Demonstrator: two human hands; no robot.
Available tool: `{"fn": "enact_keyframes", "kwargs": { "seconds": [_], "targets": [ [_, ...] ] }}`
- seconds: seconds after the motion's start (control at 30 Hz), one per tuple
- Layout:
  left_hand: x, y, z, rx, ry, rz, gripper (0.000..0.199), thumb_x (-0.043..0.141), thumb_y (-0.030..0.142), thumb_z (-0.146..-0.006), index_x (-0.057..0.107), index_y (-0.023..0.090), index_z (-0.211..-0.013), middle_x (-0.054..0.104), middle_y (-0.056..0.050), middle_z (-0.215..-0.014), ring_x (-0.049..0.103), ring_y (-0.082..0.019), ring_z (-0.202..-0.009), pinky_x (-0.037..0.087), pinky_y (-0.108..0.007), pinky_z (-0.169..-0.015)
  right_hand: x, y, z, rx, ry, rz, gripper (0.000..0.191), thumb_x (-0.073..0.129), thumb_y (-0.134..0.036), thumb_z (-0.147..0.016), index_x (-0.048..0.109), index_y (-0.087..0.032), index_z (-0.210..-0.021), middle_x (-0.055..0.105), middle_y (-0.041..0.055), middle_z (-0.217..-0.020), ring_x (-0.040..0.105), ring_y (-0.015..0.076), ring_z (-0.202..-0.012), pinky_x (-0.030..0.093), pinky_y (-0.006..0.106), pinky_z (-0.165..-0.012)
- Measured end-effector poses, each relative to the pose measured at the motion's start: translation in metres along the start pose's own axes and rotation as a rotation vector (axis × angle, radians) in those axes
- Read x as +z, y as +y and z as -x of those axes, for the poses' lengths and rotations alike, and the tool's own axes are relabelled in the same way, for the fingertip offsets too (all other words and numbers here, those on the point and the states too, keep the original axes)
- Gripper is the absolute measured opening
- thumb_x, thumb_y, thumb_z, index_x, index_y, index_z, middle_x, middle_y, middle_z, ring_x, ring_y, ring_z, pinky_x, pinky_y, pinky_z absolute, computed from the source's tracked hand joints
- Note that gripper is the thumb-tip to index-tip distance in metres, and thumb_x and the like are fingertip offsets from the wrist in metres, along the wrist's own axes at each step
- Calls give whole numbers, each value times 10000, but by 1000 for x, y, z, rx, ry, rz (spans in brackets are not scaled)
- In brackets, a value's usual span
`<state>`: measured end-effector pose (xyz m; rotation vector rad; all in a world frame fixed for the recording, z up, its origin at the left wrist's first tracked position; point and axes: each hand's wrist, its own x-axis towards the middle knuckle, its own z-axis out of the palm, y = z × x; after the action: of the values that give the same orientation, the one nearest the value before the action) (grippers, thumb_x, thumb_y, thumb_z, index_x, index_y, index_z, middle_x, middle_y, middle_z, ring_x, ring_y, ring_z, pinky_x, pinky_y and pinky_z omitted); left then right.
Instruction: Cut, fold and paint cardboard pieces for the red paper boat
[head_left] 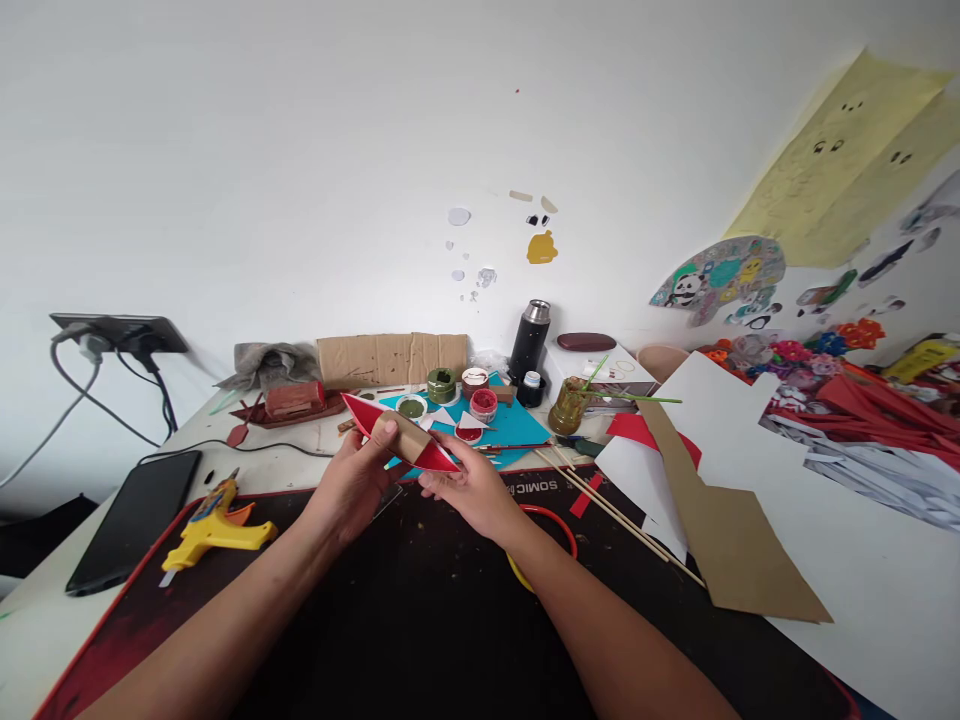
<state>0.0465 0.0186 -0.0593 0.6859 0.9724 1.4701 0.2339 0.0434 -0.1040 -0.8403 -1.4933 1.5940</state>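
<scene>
Above the dark desk mat, both hands hold a small red paper boat (439, 459) with pointed ends. A curved brown cardboard piece (409, 440) arches across its middle like a canopy. My left hand (349, 490) is closed on the boat's left side, its thumb pressing on the cardboard. With fingers and thumb, my right hand (476, 492) grips the right end. The fingers beneath the boat are partly hidden. Just behind it, paint pots (442, 392) and a red paint lid (469, 435) sit on a blue sheet (517, 428).
A yellow glue gun (217, 532) and a black phone (135, 525) lie left, near a dark red model boat (292, 405). To the right are wooden sticks (615, 515), cut cardboard (757, 550) and a jar of murky liquid (568, 410). A black thermos (529, 345) stands behind.
</scene>
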Motion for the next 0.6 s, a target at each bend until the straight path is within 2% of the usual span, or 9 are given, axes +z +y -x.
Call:
{"fn": "enact_keyframes", "kwargs": {
  "seconds": [0.1,0.23,0.33,0.43,0.6],
  "targets": [
    [3,-3,3,-13,-4,9,596,1062,480,-702,689,239,-1100,788,-38,-1104,778,-265,-1016,687,-410,-867,-1,3,-2,9,46,45,695,918,-456,-865,693,-296,-1503,814,65,-1236,770,215,-813,658,390,-778],
    [0,-2,2,-54,-53,-28,620,1053,504,-715,712,227,-1151,818,-100,-1184,786,-335,-1128,686,-478,-945,-8,5,-5,10,65,105,578,871,-431,-890,745,-256,-1426,798,66,-1188,660,147,-677,565,322,-665],
    [-10,3,-5,-88,-118,-71,612,1051,511,-712,751,218,-1157,825,-139,-1275,759,-375,-1240,674,-469,-996,-17,1,-6,2,31,110,564,859,-459,-913,751,-227,-1414,782,74,-1177,623,131,-664,533,319,-684],
    [-26,10,-14,-132,-198,-128,639,1080,473,-658,791,232,-1174,820,-142,-1339,746,-385,-1288,681,-429,-968,-24,-6,-7,-12,-6,82,558,874,-518,-909,774,-226,-1373,777,73,-1172,613,137,-684,530,329,-723],
    [-43,16,-24,-127,-179,-165,624,1119,371,-577,822,225,-1106,861,-121,-1225,819,-320,-1112,699,-351,-876,-30,-14,-6,-7,-57,55,583,906,-586,-867,811,-236,-1323,776,65,-1131,608,151,-705,514,333,-736]
  ]
}}
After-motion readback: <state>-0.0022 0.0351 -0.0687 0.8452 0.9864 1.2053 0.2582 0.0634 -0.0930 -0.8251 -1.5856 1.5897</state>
